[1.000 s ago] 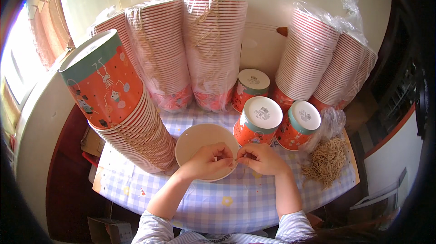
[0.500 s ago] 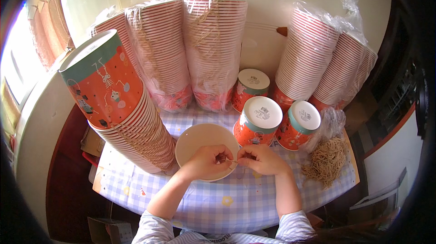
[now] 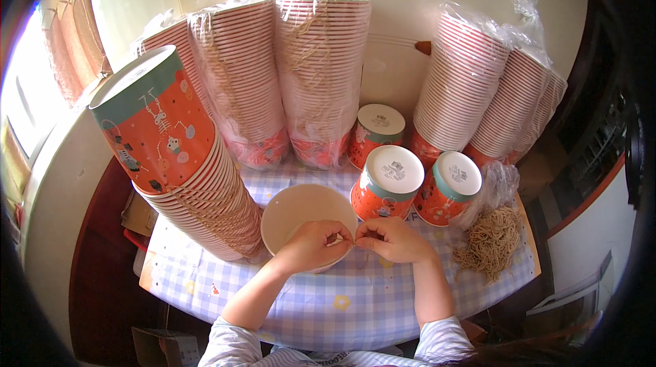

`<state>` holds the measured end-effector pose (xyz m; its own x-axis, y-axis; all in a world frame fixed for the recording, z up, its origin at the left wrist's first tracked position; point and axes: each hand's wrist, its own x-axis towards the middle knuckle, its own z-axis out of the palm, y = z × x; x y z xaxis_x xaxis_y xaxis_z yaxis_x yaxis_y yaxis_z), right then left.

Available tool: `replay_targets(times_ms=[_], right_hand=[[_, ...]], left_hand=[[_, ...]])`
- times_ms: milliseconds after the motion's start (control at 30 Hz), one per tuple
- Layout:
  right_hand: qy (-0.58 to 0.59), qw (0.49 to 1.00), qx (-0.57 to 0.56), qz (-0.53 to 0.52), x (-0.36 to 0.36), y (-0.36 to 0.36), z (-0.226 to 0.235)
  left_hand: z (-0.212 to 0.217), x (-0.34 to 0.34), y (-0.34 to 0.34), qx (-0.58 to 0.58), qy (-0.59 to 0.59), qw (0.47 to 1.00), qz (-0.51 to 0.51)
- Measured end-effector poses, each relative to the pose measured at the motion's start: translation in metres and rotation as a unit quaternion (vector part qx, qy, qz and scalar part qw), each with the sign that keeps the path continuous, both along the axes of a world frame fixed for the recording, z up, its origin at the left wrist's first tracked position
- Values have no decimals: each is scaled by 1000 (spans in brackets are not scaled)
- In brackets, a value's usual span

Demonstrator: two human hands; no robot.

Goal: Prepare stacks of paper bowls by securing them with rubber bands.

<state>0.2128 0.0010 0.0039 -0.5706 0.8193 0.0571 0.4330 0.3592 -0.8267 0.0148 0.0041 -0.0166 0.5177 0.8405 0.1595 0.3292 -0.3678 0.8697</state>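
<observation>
A cream paper bucket stands upright on the table in front of me, its open mouth facing up. My left hand reaches across that mouth, thumb and fingers pinched near the right side of the rim. Just right of the rim, my right hand is closed in a pinch, its fingertips almost meeting the left ones. A short bit of thin tan string seems to be between them, mostly hidden by the fingers. A tangled heap of tan string lies at the table's right.
A leaning stack of orange and green paper buckets rises at left. Plastic-wrapped bucket stacks line the back, with more wrapped stacks at right. Upturned buckets stand mid-right. A checked cloth covers the table.
My fingertips have drawn closer together, and the short strand between them shows less. The bucket has shifted very slightly to the left.
</observation>
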Motion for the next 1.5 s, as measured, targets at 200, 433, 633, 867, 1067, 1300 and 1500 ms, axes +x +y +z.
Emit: replay_targets(times_ms=[200,433,633,867,1067,1300,1500], right_hand=[[-19,1000,2,0,-1,0,0],[-37,999,41,0,-1,0,-2],[-40,996,81,12,-5,-1,-4],[0,1000,3,15,-2,2,-9],[-24,1000,12,-9,9,0,-5],[-51,998,38,-27,13,-9,6],[-106,994,13,-31,4,-15,8]], left_hand=[[-5,-1,1,-5,-7,1000,20],[1,1,0,11,-1,999,38],[1,3,-1,90,31,994,54],[4,7,-4,125,72,987,66],[6,8,-8,189,81,977,54],[15,1,-21,175,307,936,7],[3,-2,-26,247,333,907,74]])
